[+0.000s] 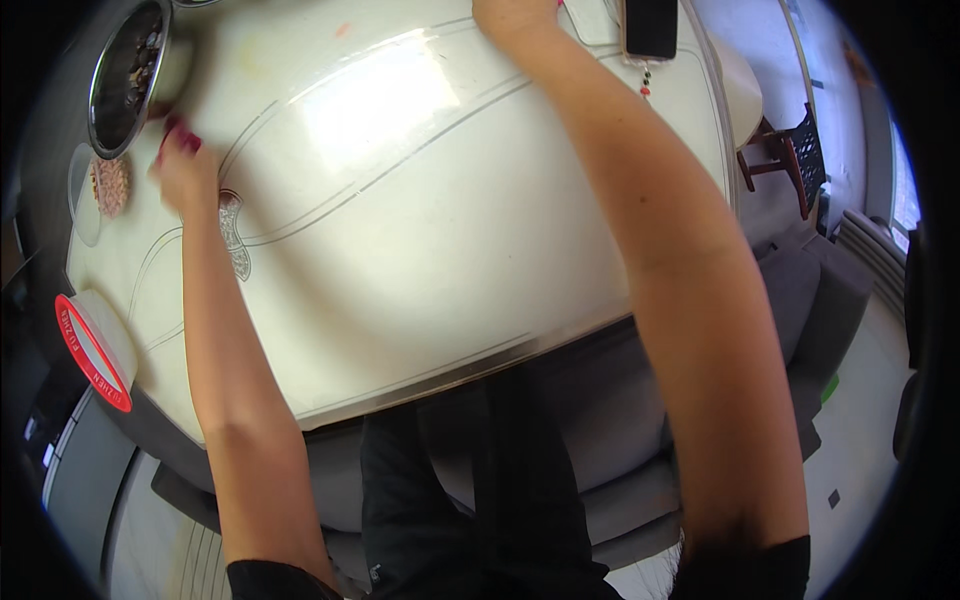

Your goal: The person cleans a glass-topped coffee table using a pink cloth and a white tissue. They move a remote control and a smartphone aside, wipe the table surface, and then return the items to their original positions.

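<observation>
My left hand [187,176] is blurred over the left side of the white tabletop [450,247]. Its fingers close around a small magenta item [180,139] whose kind I cannot make out. Just beyond it stands a metal bowl [155,82] with dark, rounded pieces [142,71] inside. To the left of the hand is a clear plastic container [84,202] with small pinkish pieces [111,186]. At the top edge, my right hand [517,22] is partly cut off. Its fingers lie out of view, and a sliver of pink shows beside it.
A smartphone [651,28] with a beaded strap [645,84] lies at the upper right beside a white flat object [591,21]. A round white object with a red printed ring [120,394] stands at the left edge. Grey sofa seating [615,412] borders the near table edge.
</observation>
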`<state>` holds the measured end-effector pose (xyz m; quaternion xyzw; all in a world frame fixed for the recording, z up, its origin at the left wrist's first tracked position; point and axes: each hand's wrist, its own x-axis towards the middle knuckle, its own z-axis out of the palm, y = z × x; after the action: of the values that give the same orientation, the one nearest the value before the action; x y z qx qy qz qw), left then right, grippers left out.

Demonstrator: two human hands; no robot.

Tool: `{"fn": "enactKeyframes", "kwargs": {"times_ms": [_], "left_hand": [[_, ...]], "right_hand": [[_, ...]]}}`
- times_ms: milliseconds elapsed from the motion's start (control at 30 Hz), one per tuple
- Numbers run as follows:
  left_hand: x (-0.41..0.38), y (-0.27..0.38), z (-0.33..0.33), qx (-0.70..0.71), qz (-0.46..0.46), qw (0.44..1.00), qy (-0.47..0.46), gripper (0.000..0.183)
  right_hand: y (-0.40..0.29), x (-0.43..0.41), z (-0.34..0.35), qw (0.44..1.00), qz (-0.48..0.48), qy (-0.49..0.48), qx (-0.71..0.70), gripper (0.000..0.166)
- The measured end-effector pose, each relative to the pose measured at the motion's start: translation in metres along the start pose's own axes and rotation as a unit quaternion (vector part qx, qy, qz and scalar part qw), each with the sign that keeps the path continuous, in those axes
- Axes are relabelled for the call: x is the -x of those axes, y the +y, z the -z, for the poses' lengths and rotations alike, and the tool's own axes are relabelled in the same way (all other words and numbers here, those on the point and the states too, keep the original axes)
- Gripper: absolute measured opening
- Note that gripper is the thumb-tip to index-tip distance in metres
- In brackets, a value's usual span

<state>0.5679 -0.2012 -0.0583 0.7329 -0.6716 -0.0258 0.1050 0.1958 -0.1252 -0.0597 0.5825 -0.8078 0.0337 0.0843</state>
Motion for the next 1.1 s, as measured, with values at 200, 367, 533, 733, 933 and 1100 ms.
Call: {"fn": "enactKeyframes", "kwargs": {"times_ms": [200,367,533,733,933,1100], "left_hand": [[0.082,0.215,-0.017,0.058,-0.212,0.97,-0.105,0.038],[0.193,0.225,0.003,0.163,-0.334,0.908,-0.194,0.05],[0.314,0.162,0.048,0.144,-0.337,0.881,-0.299,0.065],[0.364,0.142,0.074,0.135,-0.268,0.878,-0.372,0.07],[0.321,0.114,0.068,0.477,-0.045,0.754,-0.45,0.074],[0.283,0.114,0.125,0.5,0.133,0.684,-0.514,0.064]], "right_hand": [[-0.009,0.083,0.021,0.999,-0.01,-0.019,-0.024,0.048],[0.003,0.211,0.061,0.993,-0.023,-0.074,-0.093,0.049],[-0.003,0.345,0.091,0.981,-0.027,-0.154,-0.117,0.041],[0.011,0.386,0.119,0.946,0.0,-0.26,-0.191,0.042],[0.023,0.351,0.119,0.793,-0.211,-0.272,-0.502,0.045],[0.008,0.322,0.139,0.801,-0.244,-0.179,-0.516,0.06]]}}
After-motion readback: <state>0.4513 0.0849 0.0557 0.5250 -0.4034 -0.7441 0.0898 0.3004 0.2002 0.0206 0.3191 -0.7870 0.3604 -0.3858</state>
